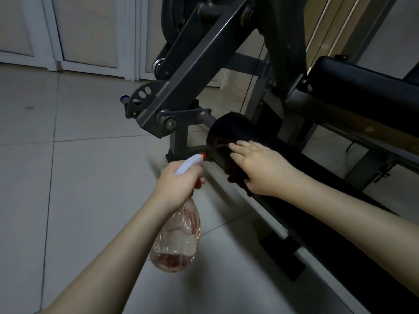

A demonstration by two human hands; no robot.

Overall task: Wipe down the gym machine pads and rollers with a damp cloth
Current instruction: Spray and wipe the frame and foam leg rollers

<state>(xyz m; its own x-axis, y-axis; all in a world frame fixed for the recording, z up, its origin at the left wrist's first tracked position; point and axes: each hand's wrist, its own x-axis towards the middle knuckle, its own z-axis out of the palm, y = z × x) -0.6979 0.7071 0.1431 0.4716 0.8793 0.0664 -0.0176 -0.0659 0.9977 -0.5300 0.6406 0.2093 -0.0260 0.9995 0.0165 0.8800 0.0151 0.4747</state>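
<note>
Steelwork of the grey gym machine (204,64) rises off the tiled floor (79,177). Its black seat pad (362,87) sits up at the right, well apart from my cloth. Lower down is the black foam roller (231,128) on its axle, where I am working.

My right grip (260,168) lies flat, fingers nearly straight and spread. It presses the dark cloth (231,171) against the roller's near side without closing on it. My left grip (179,184) is curled round the neck of the spray bottle (179,241). The white nozzle (192,162) points at the roller's end, just beside the cloth.

The roller looks free to turn, so it may spin under my push and the cloth would ride along instead of scrubbing. A shot from this close could overshoot onto the tiles and leave a slick patch under the frame. The cloth is only pinned, not held, so it could slip off to the floor if I ease the pressure. A loose strand trailing from it toward the nozzle might snag.

The bottle is clear plastic and hangs from my hand, tilted. It holds only a shallow pool of pinkish-looking liquid at its base, with droplets on the walls above. I judge it could run dry before the pads are done.
</note>
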